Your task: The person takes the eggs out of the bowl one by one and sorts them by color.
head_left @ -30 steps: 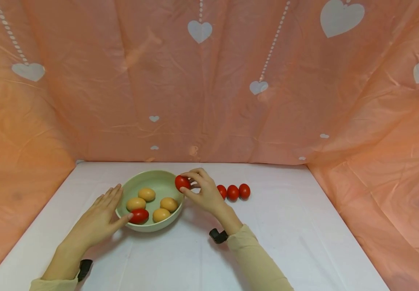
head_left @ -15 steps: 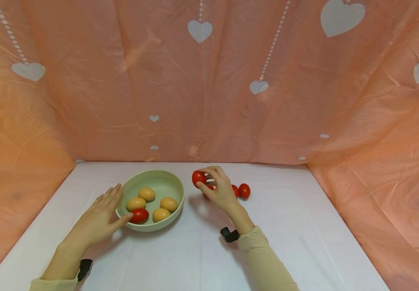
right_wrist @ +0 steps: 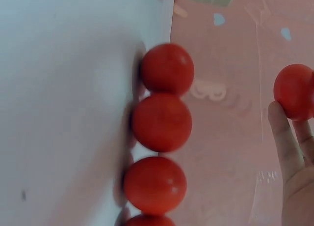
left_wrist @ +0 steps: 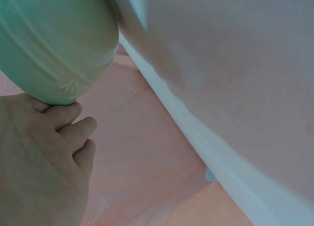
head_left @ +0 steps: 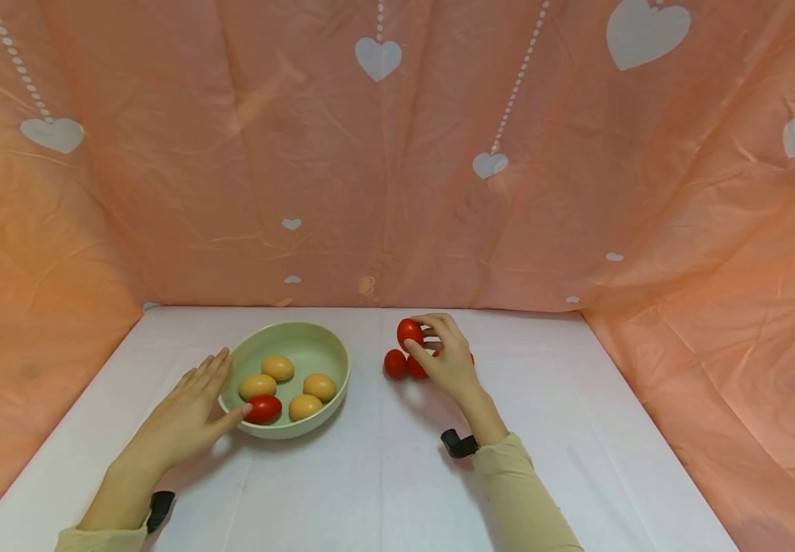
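Observation:
My right hand (head_left: 447, 360) pinches a red egg (head_left: 409, 334) between thumb and fingers, above a row of red eggs (head_left: 395, 364). In the right wrist view, the held egg (right_wrist: 294, 92) is at the right, apart from the row (right_wrist: 162, 122). My left hand (head_left: 186, 418) rests against the left side of a pale green bowl (head_left: 314, 346), fingers extended and thumb at the near rim. The left wrist view has the fingertips touching the bowl's outer wall (left_wrist: 59, 44). Inside the bowl are several yellow-brown eggs (head_left: 277, 368) and one red egg (head_left: 264, 409), close to the left thumb.
A white cloth (head_left: 342, 491) covers the table. An orange-pink curtain (head_left: 342, 192) with white hearts stands behind it and along both sides. Part of the red row is hidden behind the right hand in the head view.
My right hand has moved right with the red egg, from the bowl's right rim to above the row of red eggs. The left hand and the bowl have stayed put.

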Tool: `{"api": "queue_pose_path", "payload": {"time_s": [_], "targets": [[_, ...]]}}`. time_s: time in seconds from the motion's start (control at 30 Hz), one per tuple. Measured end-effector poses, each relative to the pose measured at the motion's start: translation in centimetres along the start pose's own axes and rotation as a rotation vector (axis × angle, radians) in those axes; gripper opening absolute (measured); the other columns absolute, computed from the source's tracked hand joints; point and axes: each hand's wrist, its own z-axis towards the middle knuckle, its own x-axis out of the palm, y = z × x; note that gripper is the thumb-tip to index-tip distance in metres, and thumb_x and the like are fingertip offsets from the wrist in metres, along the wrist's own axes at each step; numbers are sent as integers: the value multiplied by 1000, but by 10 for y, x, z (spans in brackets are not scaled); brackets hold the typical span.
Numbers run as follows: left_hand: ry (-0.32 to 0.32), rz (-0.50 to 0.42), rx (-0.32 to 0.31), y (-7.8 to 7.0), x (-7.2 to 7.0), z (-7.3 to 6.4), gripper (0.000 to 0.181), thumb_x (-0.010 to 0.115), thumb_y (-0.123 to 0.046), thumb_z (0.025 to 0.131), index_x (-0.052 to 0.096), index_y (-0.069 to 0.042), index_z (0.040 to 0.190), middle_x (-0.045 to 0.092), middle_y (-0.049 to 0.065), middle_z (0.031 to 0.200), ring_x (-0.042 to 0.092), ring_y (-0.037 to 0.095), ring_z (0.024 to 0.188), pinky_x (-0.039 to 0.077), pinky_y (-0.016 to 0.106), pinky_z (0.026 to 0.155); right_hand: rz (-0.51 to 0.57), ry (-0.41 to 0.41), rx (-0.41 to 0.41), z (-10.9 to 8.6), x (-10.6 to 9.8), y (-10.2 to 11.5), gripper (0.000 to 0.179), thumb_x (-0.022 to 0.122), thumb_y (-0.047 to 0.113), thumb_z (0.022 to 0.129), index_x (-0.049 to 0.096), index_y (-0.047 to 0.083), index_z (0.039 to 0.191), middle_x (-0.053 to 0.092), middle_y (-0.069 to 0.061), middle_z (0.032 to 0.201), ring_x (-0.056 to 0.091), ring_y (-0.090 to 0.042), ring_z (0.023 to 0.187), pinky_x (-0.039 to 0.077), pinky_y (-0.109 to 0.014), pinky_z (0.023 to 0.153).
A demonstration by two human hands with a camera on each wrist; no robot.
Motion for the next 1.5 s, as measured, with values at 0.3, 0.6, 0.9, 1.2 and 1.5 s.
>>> {"api": "queue_pose_path", "payload": {"time_s": [0.3,0.6,0.9,1.2,1.5], "targets": [[-7,-7,2,1,2,-1,91,67,-49,99,31,10,158,29,31,164,31,53,148,23,64,123,-26,-82,19,1,-20,-3,40,81,0,88,68,-3,126,62,-22,119,69,-41,99,64,-49,82],[-9,-12,5,2,3,-3,91,65,-50,100,30,11,158,28,31,165,29,53,149,19,60,126,-59,-106,87,1,-48,32,38,78,-4,90,65,-12,124,61,-28,120,69,-45,98,63,-52,84],[13,-15,-14,3,2,-3,92,64,-51,100,27,10,159,25,30,166,28,53,150,17,61,126,-75,-139,172,-2,-61,-8,41,78,-1,91,66,-9,128,61,-27,124,68,-45,102,60,-20,83],[11,-14,-10,2,1,-2,93,64,-51,100,27,10,159,26,30,166,28,52,150,17,61,126,-71,-194,219,-6,-74,-39,39,80,5,91,69,-3,128,63,-20,125,68,-40,100,53,-7,77],[5,-8,-8,2,2,-1,92,65,-50,100,28,10,159,27,30,165,29,53,149,19,62,125,-218,-169,327,-11,-85,-48,38,77,10,93,68,-2,128,63,-22,125,71,-39,100,63,-38,87]]}}
